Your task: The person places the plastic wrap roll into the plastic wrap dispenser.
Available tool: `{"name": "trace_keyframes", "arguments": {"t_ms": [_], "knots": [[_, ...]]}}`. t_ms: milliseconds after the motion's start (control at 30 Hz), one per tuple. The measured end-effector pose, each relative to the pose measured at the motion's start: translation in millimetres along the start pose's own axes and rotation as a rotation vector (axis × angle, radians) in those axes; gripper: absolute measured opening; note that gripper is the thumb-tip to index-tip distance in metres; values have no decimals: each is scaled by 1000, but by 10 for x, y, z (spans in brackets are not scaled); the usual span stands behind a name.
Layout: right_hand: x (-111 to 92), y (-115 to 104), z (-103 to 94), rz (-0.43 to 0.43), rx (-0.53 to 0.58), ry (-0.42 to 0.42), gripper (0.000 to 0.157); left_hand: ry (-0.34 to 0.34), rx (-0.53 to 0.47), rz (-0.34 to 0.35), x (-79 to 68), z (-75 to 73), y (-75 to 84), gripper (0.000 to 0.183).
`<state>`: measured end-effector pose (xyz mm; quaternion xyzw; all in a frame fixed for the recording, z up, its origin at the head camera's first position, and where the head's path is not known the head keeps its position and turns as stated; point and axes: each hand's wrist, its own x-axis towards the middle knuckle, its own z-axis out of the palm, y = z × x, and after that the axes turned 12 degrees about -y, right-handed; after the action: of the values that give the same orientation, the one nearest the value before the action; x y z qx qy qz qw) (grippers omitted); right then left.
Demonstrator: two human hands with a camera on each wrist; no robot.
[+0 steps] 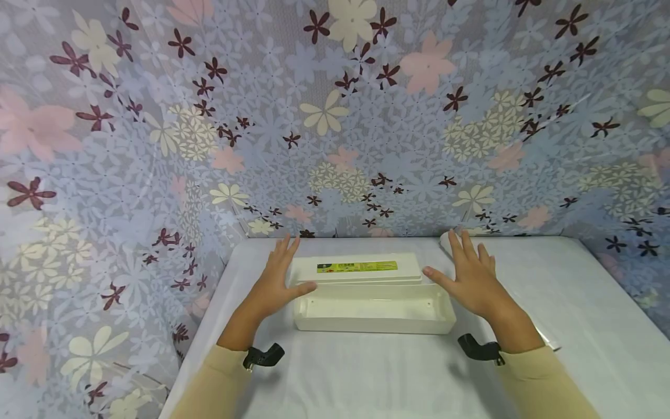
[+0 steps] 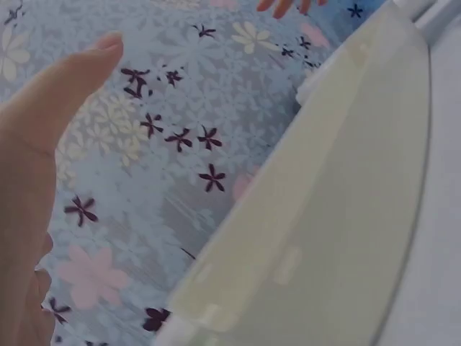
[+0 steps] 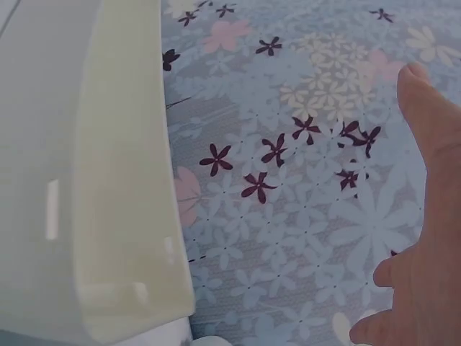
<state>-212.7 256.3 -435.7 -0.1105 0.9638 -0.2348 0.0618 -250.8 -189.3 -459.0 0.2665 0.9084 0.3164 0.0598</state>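
A long off-white plastic box lies lengthwise across the table, its hollow side facing up and nothing visible inside. Right behind it is a flat white lid with a yellow-green label. My left hand is held at the box's left end, fingers spread and thumb pointing inward. At the opposite end my right hand mirrors it, also spread. Neither holds anything. Both wrist views show the box wall apart from the thumbs; the other fingers are partly out of frame there.
Beyond the right fingers, a white rounded object is partly hidden by that hand. A thin clear or shiny item shows beside the right wrist. White cloth covers the table; a flowered curtain hangs along its back and left.
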Motion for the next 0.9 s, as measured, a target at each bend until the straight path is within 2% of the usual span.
{"name": "trace_keyframes", "arguments": {"t_ms": [200,433,633,900], "knots": [[-25,57,64,19,53,7,108,31,-142,-35,-85,256,-83,111],[-60,152,111,62,40,20,110,41,-217,-49,-125,512,-183,120],[-108,260,139,88,44,14,108,43,-306,-52,-151,633,-226,123],[-238,375,162,100,74,67,105,22,-439,-61,-207,734,-261,134]]}}
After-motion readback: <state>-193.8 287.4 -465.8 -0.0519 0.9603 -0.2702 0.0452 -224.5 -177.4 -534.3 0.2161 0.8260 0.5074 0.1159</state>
